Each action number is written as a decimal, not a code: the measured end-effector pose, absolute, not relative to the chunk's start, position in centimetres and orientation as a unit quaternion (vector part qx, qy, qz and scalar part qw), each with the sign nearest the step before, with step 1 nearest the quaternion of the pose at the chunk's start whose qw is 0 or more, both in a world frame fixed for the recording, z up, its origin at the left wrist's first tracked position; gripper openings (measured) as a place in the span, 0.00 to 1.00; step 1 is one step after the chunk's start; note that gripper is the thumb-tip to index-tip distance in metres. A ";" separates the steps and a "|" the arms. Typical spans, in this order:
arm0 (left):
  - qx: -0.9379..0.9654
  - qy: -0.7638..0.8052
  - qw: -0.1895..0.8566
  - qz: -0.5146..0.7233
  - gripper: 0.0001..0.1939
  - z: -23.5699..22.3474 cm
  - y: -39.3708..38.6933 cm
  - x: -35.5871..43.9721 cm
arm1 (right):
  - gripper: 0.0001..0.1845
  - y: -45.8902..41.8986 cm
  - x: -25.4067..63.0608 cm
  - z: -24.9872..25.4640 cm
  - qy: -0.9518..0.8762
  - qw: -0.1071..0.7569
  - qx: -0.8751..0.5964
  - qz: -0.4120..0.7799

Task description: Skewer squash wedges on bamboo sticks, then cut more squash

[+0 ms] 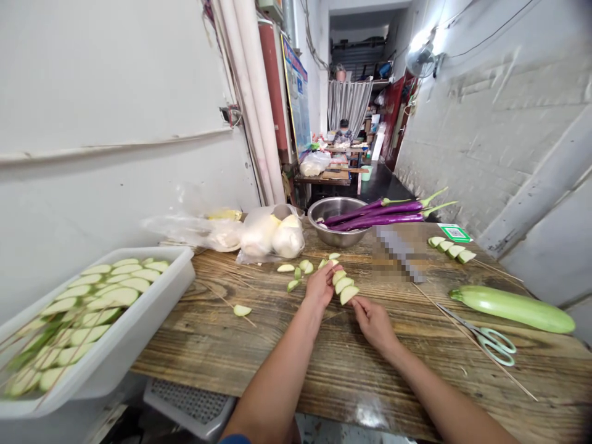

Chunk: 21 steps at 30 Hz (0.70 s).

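Note:
My left hand (322, 285) is closed around the upper end of a short row of pale green zucchini slices (343, 285). The slices overlap in a line as on a skewer, though the stick itself is hidden. At the lowest slice, the fingers of my right hand (374, 320) pinch the near end of the row. Several loose zucchini slices (295, 285) lie just beyond my left hand. One more slice (242, 310) rests to the left by a thin stick. A whole zucchini (513, 307) lies on the right.
Left stands a white tub (178, 262) of skewered slices. Behind are bagged white vegetables (272, 234) and a metal bowl (319, 229) with purple eggplants (383, 216). On the right lie scissors (494, 345), long sticks (481, 345), a finished skewer (456, 250) and a blurred-out object (398, 251).

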State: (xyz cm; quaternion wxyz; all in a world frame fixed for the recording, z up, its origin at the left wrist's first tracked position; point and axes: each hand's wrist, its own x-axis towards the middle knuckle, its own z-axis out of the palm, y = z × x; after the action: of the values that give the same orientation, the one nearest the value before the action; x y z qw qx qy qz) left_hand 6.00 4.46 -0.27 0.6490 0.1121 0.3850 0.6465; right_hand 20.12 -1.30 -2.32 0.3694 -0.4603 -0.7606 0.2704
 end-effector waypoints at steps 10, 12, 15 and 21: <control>0.173 0.339 0.701 0.604 0.15 0.1 3.9 6.2 | 0.18 -0.5 20.1 -2.5 -0.720 0.425 -0.450 0.313; 0.205 0.340 0.712 0.579 0.14 0.0 3.6 6.4 | 0.17 -0.3 20.2 -2.7 -0.716 0.434 -0.453 0.305; 0.222 0.361 0.722 0.547 0.13 -0.2 3.3 6.6 | 0.18 0.0 20.3 -2.9 -0.718 0.435 -0.455 0.296; 0.156 0.373 0.695 0.595 0.07 -0.6 3.8 7.1 | 0.17 0.1 20.2 -3.2 -0.740 0.420 -0.448 0.275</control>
State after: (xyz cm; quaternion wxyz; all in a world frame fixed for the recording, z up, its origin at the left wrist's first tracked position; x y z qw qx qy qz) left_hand 7.07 3.77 -0.63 0.6948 0.1563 0.3725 0.5951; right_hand 20.20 0.12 -3.17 0.4198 -0.4479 -0.7399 0.2753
